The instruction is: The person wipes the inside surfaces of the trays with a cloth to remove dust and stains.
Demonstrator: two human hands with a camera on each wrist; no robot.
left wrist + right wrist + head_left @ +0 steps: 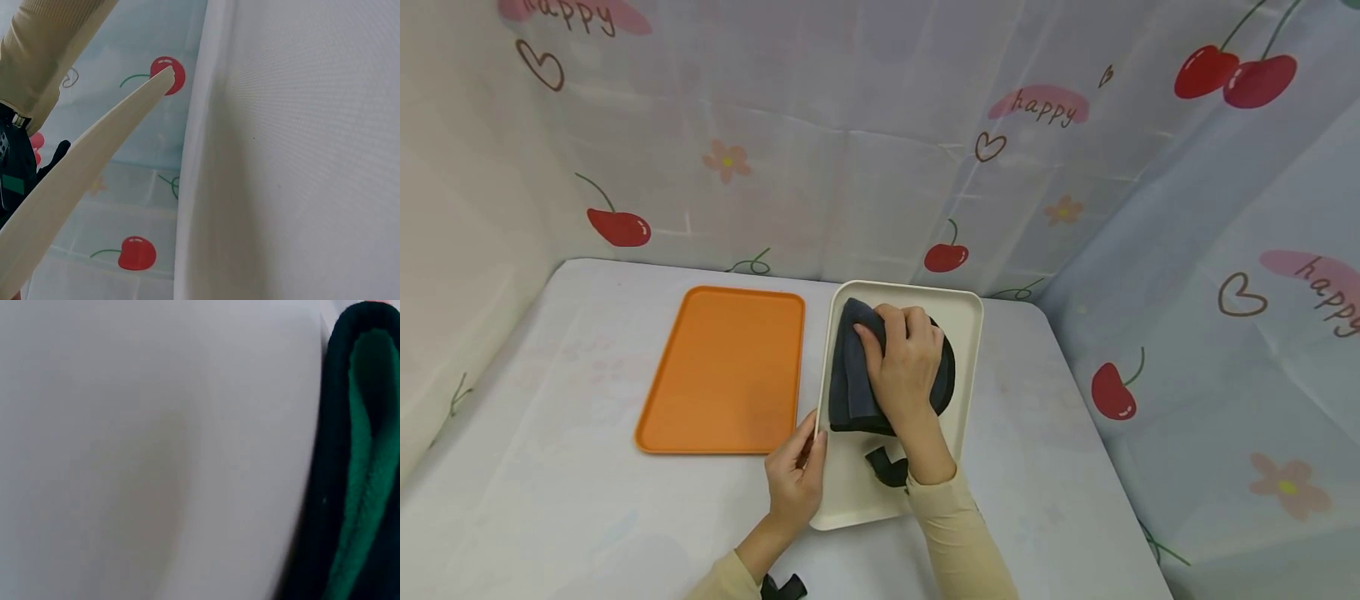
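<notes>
A cream tray [865,500] is gripped at its left edge by my left hand [796,479], thumb on the near side of the rim. In the left wrist view, the tray's side [81,169] stands apart from the white tabletop. My right hand [908,362] holds a dark blue folded fabric item [853,375] over the tray, thumb on its left and fingers over its top. A black rounded edge shows to the right of that hand. Green lining [362,506] appears inside the dark fold in the right wrist view; the exact kind of item is unclear.
An orange tray [722,375] lies flat on the white-covered table [587,500], left of the cream one. Behind and to the right hangs a pale curtain [850,183] printed with cherries. Black wrist devices are strapped to both arms.
</notes>
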